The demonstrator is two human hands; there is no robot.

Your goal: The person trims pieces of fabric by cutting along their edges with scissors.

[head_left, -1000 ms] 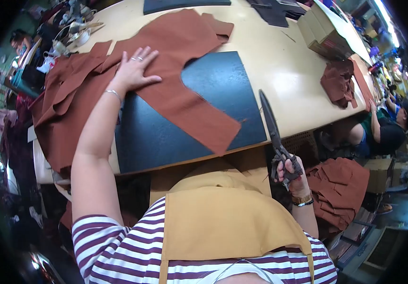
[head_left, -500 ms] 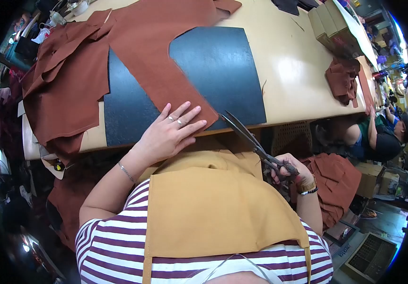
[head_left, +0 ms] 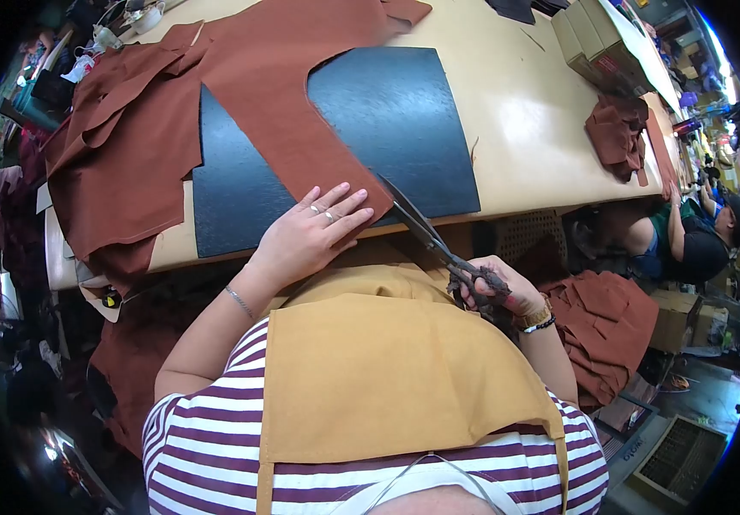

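Note:
A rust-brown piece of fabric (head_left: pixel 280 103) lies over a dark cutting mat (head_left: pixel 400 112), its narrow end reaching the table's front edge. My left hand (head_left: pixel 301 230) rests flat on that end with its fingers spread. Large scissors (head_left: pixel 425 230) with wrapped handles are gripped in my right hand (head_left: pixel 507 287), to the right of the fabric. Their blades point up and left, nearly together, with the tips at the right edge of the fabric's narrow end. Part of the handles is hidden by my fingers.
More brown fabric (head_left: pixel 129 146) hangs over the table's front edge at left. A crumpled brown bundle (head_left: pixel 619 133) and a cardboard box (head_left: pixel 597 47) sit at right on the table (head_left: pixel 516 129). Brown pieces (head_left: pixel 606 326) are heaped below. Another person (head_left: pixel 696 240) is at far right.
My right hand has moved left and slightly up with the scissors, bringing the blades along the fabric's right edge. My left hand stays flat on the fabric.

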